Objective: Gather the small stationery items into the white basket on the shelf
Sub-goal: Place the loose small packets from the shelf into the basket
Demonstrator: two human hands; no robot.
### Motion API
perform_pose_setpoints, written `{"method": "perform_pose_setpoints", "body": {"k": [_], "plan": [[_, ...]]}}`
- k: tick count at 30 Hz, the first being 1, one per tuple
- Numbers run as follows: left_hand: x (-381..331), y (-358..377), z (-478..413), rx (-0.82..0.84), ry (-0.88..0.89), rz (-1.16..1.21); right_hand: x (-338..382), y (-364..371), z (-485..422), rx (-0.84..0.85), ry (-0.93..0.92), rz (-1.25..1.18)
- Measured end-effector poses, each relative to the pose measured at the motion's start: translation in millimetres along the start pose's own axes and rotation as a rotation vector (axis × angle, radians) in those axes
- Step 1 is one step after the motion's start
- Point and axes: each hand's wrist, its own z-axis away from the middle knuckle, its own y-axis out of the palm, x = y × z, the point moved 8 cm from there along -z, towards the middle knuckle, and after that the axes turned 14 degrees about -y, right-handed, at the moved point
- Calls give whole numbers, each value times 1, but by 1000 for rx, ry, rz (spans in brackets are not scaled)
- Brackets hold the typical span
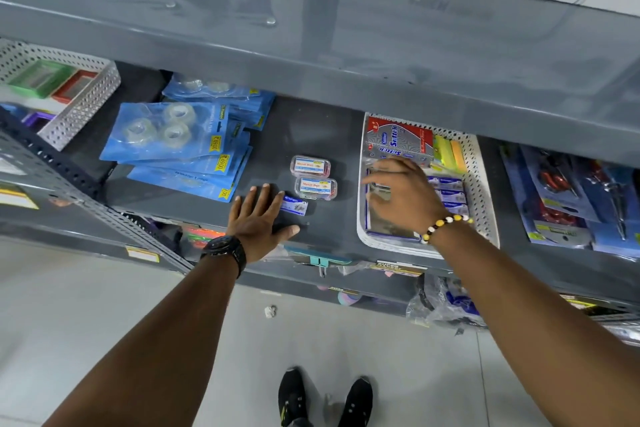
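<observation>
A white perforated basket [485, 204] sits on the grey shelf [311, 135], holding a red-and-silver pack [398, 139], yellow and orange sticky pads [450, 151] and small blue boxes [450, 194]. My right hand [403, 196] is inside the basket, fingers curled on a small box that is mostly hidden. My left hand [258, 218] lies flat on the shelf, fingers spread, fingertips touching a small blue box [294, 205]. Two clear plastic cases [313, 177] with labels stand just beyond it, between my hands.
Blue tape packs [180, 142] are stacked at left. A second white basket [79, 104] with green and red trays is at far left. Blue scissor packs [571, 198] lie at right. The upper shelf [346, 28] overhangs closely. A lower shelf holds more goods.
</observation>
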Motion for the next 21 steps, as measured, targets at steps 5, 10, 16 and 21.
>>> {"method": "perform_pose_setpoints", "body": {"k": [5, 10, 16, 21], "plan": [[1, 2, 0, 20, 14, -10, 54, 52, -33, 225, -90, 2], [-1, 2, -1, -2, -4, -9, 72, 88, -47, 355, -94, 101], [-1, 2, 0, 11, -1, -10, 73, 99, -61, 349, -110, 118], [-1, 2, 1, -12, 13, -30, 70, 96, -65, 297, -137, 105]]}}
